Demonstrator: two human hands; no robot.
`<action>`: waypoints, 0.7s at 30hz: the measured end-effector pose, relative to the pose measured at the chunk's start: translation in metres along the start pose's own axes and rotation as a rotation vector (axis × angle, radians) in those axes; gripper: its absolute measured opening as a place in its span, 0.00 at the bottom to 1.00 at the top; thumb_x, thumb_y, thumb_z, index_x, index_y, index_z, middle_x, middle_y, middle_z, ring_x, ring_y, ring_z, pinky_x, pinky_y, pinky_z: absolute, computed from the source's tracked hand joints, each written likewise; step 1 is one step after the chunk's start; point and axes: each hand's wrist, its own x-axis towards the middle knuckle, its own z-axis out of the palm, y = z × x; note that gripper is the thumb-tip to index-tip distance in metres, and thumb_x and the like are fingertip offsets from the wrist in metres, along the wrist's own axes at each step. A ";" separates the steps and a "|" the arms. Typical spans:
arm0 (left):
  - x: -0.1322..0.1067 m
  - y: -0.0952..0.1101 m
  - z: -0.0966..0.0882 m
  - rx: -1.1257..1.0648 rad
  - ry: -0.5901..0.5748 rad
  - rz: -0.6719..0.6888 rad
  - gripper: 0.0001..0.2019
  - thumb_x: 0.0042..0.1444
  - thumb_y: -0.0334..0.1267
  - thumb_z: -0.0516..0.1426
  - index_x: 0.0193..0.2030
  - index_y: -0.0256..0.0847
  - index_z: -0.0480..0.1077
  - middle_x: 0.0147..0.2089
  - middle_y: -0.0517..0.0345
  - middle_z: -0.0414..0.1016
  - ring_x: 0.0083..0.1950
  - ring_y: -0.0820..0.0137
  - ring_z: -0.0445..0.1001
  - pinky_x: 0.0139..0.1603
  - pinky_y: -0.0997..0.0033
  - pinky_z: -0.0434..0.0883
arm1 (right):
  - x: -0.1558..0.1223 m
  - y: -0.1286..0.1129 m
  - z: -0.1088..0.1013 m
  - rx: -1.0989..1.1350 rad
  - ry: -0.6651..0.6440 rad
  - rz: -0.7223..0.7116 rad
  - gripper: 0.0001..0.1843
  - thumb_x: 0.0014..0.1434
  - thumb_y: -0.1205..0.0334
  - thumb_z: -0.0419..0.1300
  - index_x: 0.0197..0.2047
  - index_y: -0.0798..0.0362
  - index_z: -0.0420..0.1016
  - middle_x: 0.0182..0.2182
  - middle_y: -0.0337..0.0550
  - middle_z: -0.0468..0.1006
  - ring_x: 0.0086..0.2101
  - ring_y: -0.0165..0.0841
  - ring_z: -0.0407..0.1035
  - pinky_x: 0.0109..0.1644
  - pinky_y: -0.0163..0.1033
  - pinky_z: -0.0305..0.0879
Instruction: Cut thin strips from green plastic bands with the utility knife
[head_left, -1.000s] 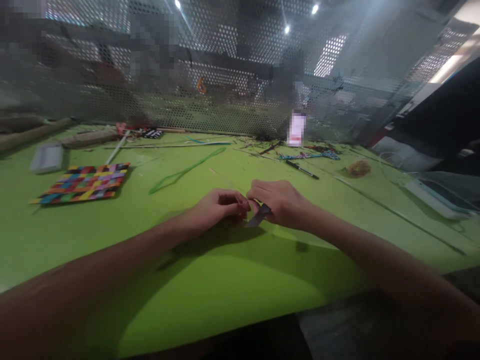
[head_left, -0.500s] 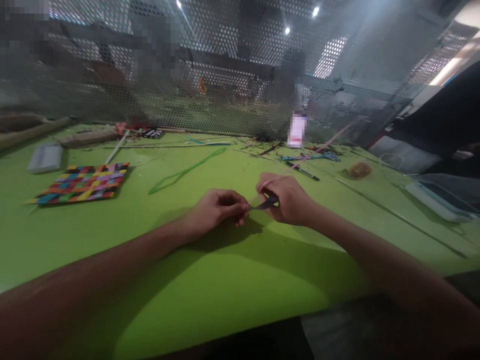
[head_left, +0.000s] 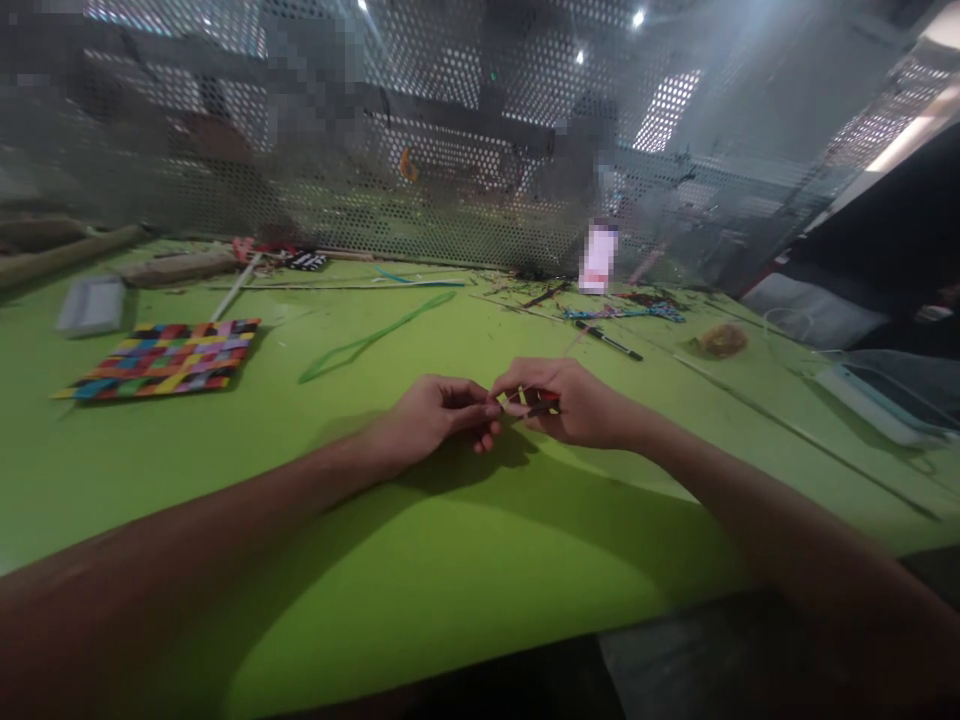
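Note:
Over the green table (head_left: 420, 600), my left hand (head_left: 442, 415) pinches the end of a thin pink strip (head_left: 514, 408) between thumb and fingers. Close against it on the right is my right hand (head_left: 581, 400), its fingers curled round a small dark pointed tool (head_left: 541, 406) with a bit of red on it. The same hand's thumb and forefinger meet the strip beside my left fingertips. Whether the tool is a knife or small scissors I cannot make out, as the fingers cover most of it.
A woven multicoloured mat (head_left: 169, 358) lies at the left, with a looped green strip (head_left: 375, 338) nearer the middle. Behind my right hand are a black marker (head_left: 609, 341) and strip scraps (head_left: 637, 310). A long thin stick (head_left: 795, 430) and a white-edged device (head_left: 885, 400) lie right.
My right hand has lowered slightly and its forefinger has come in to my left fingertips. The dark tool has turned, and red now shows on it. The pink strip is less visible above the hand.

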 end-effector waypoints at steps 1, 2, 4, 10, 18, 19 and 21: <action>0.000 0.000 0.000 -0.003 -0.006 0.006 0.15 0.52 0.44 0.69 0.33 0.33 0.76 0.29 0.56 0.79 0.28 0.75 0.75 0.36 0.71 0.74 | -0.001 0.000 0.000 -0.003 0.001 0.009 0.10 0.64 0.71 0.56 0.46 0.58 0.76 0.41 0.48 0.80 0.39 0.29 0.72 0.44 0.34 0.68; 0.000 0.000 -0.001 -0.002 -0.013 0.014 0.14 0.52 0.44 0.69 0.34 0.33 0.76 0.30 0.56 0.79 0.28 0.75 0.74 0.35 0.71 0.74 | -0.001 0.000 0.001 -0.014 0.002 0.021 0.10 0.65 0.70 0.56 0.46 0.58 0.76 0.41 0.48 0.80 0.39 0.29 0.73 0.44 0.34 0.69; 0.000 -0.001 -0.002 0.012 -0.033 0.026 0.14 0.54 0.43 0.68 0.34 0.33 0.76 0.30 0.57 0.79 0.28 0.76 0.74 0.34 0.72 0.73 | -0.003 0.000 0.001 -0.054 0.006 0.052 0.09 0.66 0.68 0.55 0.44 0.57 0.77 0.41 0.48 0.80 0.38 0.30 0.73 0.43 0.35 0.69; 0.000 -0.005 -0.009 0.080 -0.101 0.040 0.11 0.59 0.43 0.64 0.37 0.34 0.77 0.33 0.57 0.80 0.30 0.76 0.75 0.35 0.74 0.73 | -0.006 0.004 0.003 -0.116 0.058 0.093 0.07 0.65 0.69 0.57 0.39 0.57 0.77 0.35 0.45 0.80 0.34 0.29 0.72 0.39 0.34 0.68; -0.004 0.000 -0.006 0.106 -0.110 0.078 0.11 0.58 0.41 0.66 0.35 0.34 0.77 0.32 0.56 0.81 0.28 0.76 0.76 0.33 0.75 0.72 | -0.004 0.004 0.007 -0.061 0.121 0.053 0.09 0.64 0.71 0.55 0.34 0.57 0.75 0.32 0.44 0.79 0.33 0.28 0.72 0.39 0.33 0.68; -0.005 0.000 -0.006 0.117 -0.111 0.075 0.11 0.58 0.42 0.66 0.35 0.34 0.77 0.32 0.56 0.81 0.28 0.75 0.76 0.32 0.75 0.72 | -0.004 0.004 0.006 -0.060 0.139 0.070 0.08 0.64 0.70 0.56 0.34 0.57 0.75 0.31 0.43 0.78 0.31 0.28 0.71 0.37 0.32 0.66; -0.005 -0.001 -0.006 0.140 -0.104 0.064 0.12 0.58 0.43 0.65 0.35 0.34 0.77 0.32 0.56 0.81 0.27 0.75 0.76 0.31 0.75 0.72 | -0.003 0.004 0.002 -0.069 0.177 0.124 0.06 0.63 0.68 0.59 0.35 0.57 0.75 0.30 0.43 0.78 0.29 0.26 0.69 0.34 0.31 0.64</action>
